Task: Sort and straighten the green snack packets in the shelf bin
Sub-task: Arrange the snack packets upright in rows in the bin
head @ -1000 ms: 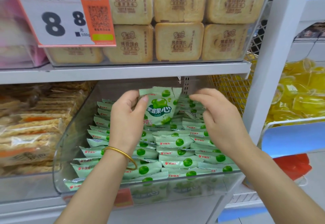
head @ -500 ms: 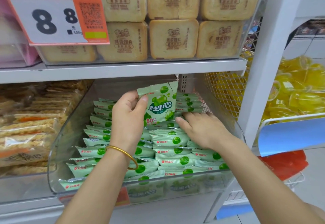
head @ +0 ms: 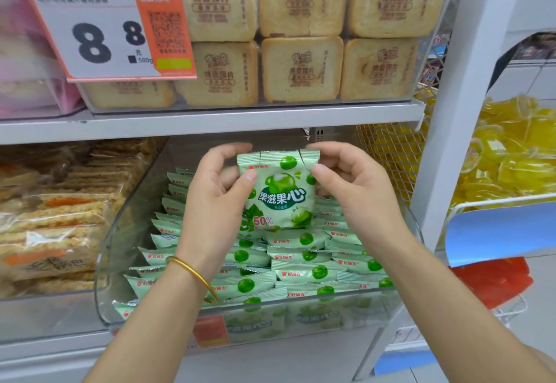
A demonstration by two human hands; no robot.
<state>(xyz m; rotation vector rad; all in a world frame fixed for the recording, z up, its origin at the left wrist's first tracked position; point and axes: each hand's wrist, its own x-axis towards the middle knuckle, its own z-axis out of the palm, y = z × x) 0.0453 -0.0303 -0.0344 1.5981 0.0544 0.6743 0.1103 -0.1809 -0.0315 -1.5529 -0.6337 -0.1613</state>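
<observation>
A clear plastic shelf bin [head: 114, 250] holds rows of several pale green snack packets [head: 304, 273] standing on edge. Above them I hold a small stack of the same green packets [head: 278, 193] upright, its printed front facing me. My left hand [head: 210, 202], with a gold bangle on the wrist, grips the stack's left edge, thumb on the front. My right hand [head: 358, 190] pinches its upper right corner between thumb and fingers. The stack's lower edge sits just above the packets in the bin.
The shelf board [head: 210, 121] lies close overhead, with square toast-like cakes [head: 301, 69] and an orange price tag [head: 105, 30] above it. Cereal bars [head: 54, 232] fill the bin to the left. A white upright post [head: 451, 112] and yellow jelly cups [head: 511, 157] stand to the right.
My right hand rose from the packets in the bin and took hold of the held stack's right corner. The stack now stands straighter and closer to me.
</observation>
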